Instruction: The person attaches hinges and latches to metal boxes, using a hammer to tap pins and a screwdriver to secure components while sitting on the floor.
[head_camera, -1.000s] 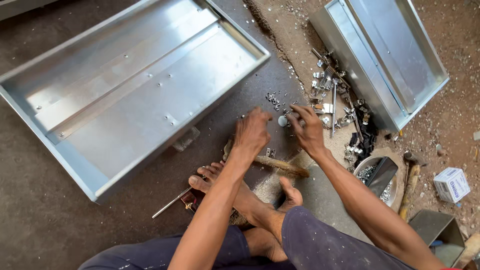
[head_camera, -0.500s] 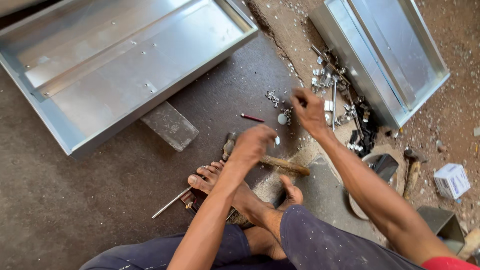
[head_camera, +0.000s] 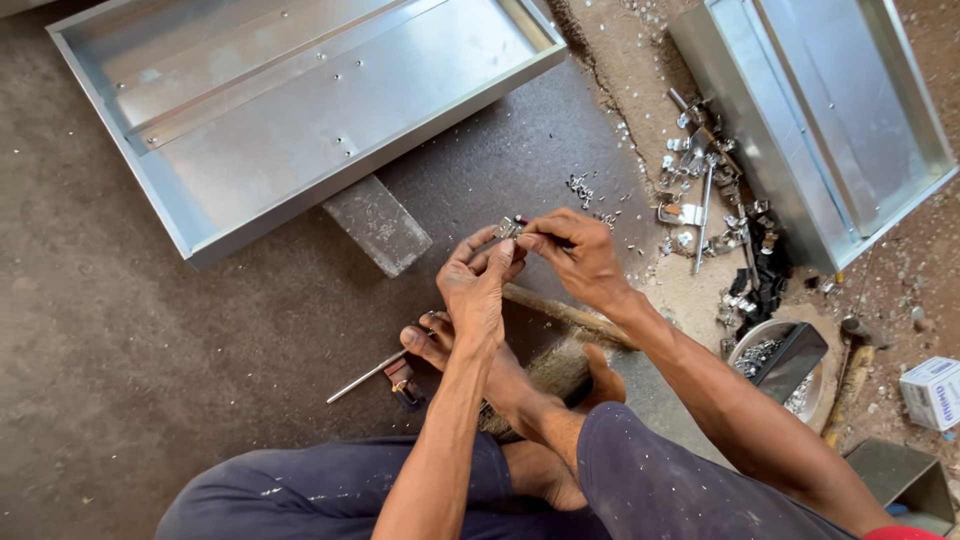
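Both of my hands meet above my feet, pinching a small shiny metal fitting (head_camera: 508, 227) between the fingertips. My left hand (head_camera: 478, 282) grips it from below and the left. My right hand (head_camera: 578, 255) holds its right end, with a thin dark-tipped rod or screw against it. A wooden-handled tool (head_camera: 560, 312) lies on the floor under my right wrist. A loose pile of small screws (head_camera: 580, 188) sits just beyond my hands.
A large galvanised sheet-metal tray (head_camera: 300, 110) lies at the upper left, propped on a grey block (head_camera: 378, 224). A second metal tray (head_camera: 830, 110) stands at the right beside scattered metal hardware (head_camera: 710, 200). A bowl of screws (head_camera: 780, 362), a small white box (head_camera: 932, 392) and a screwdriver (head_camera: 385, 368) lie nearby.
My left hand rose from the floor by the wooden handle and joined my right hand on the small fitting. The view shifted, so the big tray sits higher in the picture.
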